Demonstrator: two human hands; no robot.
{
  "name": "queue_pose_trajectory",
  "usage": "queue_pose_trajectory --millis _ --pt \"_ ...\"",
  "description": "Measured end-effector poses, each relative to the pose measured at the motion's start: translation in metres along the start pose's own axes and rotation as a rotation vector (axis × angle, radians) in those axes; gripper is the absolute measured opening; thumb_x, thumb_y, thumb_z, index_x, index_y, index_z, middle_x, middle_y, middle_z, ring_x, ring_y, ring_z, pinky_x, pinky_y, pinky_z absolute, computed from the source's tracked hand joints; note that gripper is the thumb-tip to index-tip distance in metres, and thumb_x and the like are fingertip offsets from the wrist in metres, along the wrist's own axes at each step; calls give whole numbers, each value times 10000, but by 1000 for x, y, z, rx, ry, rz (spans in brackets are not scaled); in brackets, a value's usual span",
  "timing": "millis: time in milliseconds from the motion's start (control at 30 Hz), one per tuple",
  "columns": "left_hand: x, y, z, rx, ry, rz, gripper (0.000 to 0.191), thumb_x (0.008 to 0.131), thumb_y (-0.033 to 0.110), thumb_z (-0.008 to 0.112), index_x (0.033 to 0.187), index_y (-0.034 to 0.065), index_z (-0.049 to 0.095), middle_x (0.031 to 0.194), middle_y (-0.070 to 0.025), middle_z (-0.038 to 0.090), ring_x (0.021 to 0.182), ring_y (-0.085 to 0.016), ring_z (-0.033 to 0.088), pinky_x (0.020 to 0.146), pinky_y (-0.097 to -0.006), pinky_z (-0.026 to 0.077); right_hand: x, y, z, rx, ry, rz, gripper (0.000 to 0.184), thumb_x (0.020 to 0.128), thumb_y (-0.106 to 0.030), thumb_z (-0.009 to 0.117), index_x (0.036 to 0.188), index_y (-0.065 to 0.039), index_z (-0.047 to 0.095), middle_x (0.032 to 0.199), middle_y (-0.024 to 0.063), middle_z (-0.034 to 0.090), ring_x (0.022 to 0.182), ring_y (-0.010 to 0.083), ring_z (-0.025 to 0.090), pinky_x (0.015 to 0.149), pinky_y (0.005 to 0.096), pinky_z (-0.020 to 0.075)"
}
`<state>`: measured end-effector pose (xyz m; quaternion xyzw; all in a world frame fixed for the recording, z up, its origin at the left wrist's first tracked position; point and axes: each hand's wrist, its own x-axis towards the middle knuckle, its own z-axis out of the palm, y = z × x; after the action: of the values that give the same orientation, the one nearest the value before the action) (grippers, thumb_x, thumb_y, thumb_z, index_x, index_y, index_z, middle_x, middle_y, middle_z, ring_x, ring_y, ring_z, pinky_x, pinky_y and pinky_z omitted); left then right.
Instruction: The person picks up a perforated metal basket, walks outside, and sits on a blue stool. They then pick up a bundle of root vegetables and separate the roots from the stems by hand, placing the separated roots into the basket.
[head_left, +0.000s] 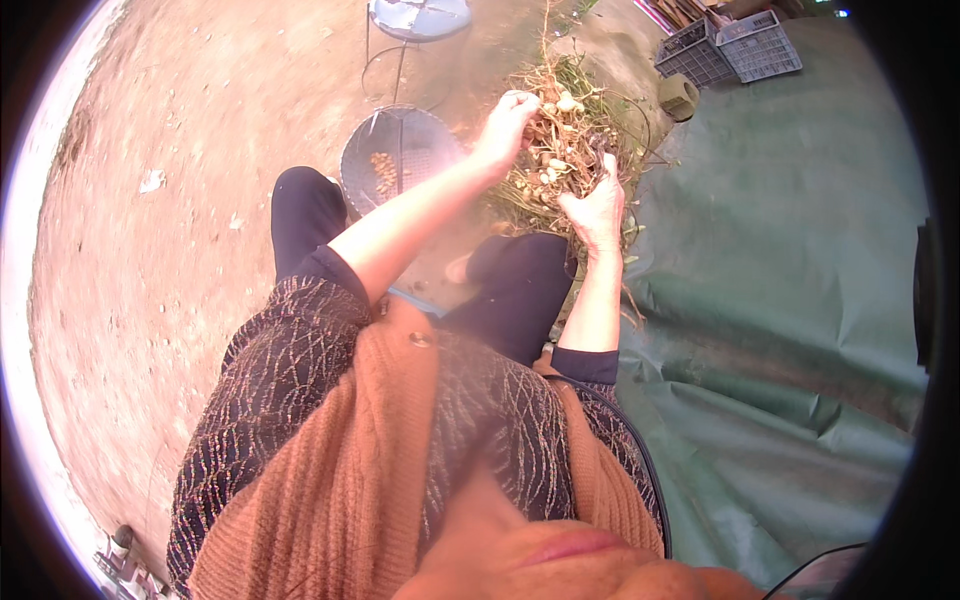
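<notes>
A tangled bundle of peanut plants (570, 135) lies in front of me above my knees, with pale pods hanging among the brown roots. My left hand (511, 126) reaches across to the bundle's left side, its fingers curled in on the roots; whether a single pod is pinched there is hidden. On the right side, my right hand (598, 201) grips the bundle, thumb toward the pods and fingers partly out of sight in the stems. Beyond my left knee stands a round basket (431, 142) with a small heap of peanuts (383, 173) inside at its left.
A round metal stool (420, 19) with a worn blue seat stands beyond the basket. Green tarpaulin (780, 225) spreads over the right side. Grey plastic crates (759, 49) and a hollow block (679, 97) are at the far right. Bare dirt ground (165, 247) lies left.
</notes>
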<state>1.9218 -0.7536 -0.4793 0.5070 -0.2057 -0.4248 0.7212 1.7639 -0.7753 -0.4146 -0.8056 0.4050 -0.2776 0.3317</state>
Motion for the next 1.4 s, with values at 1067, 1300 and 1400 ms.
queue_pose_trajectory --millis 1067,1300,1400 --pt "70 -55 -86 991 311 -17 289 838 280 561 912 32 690 953 -203 671 902 -336 656 797 -416 506 -28 -25 44 -254 -254 57 596 711 -130 651 1247 10 431 961 254 635 880 411 628 789 459 495" --pt "76 -66 -211 1154 264 -280 458 882 335 377 1001 4 671 1100 -207 632 1034 -375 606 913 -456 457 -27 -41 -5 131 -132 73 507 668 -20 648 1156 5 512 1008 96 677 891 148 628 831 298 484" --pt "63 -87 -193 1160 82 -298 457 877 330 380 1019 0 663 1128 -210 621 1067 -372 588 940 -451 436 -23 -20 1 169 -146 73 503 669 10 621 1161 15 518 1041 60 644 928 125 584 872 277 453"
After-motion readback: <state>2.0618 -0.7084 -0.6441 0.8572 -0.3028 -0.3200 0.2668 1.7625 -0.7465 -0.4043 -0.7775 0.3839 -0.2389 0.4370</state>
